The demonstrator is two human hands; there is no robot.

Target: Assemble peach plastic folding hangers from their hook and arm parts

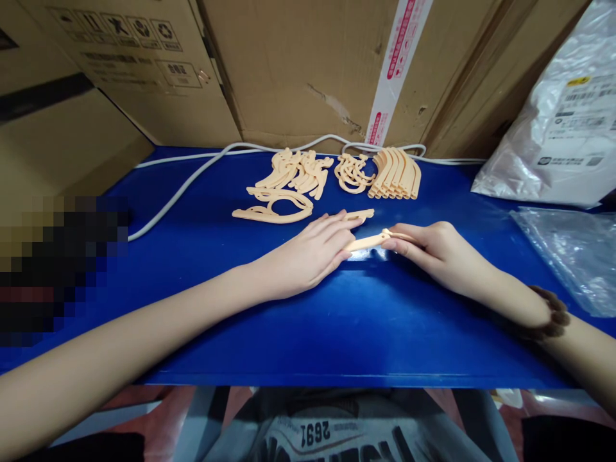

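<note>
Your left hand pinches a cream strip jutting from its right side, a second strip just beside its forefinger; the thin link pinched in your right hand meets the first's end, and could slip if you push askew.

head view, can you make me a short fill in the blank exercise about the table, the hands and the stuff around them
1. The left hand and right hand touch pale pieces over a table coloured ____.
2. The brown band is worn on the person's ____ arm.
3. In the picture, the hooks lie just to the ____ of the neat stack.

Missing words: blue; right; left
</note>
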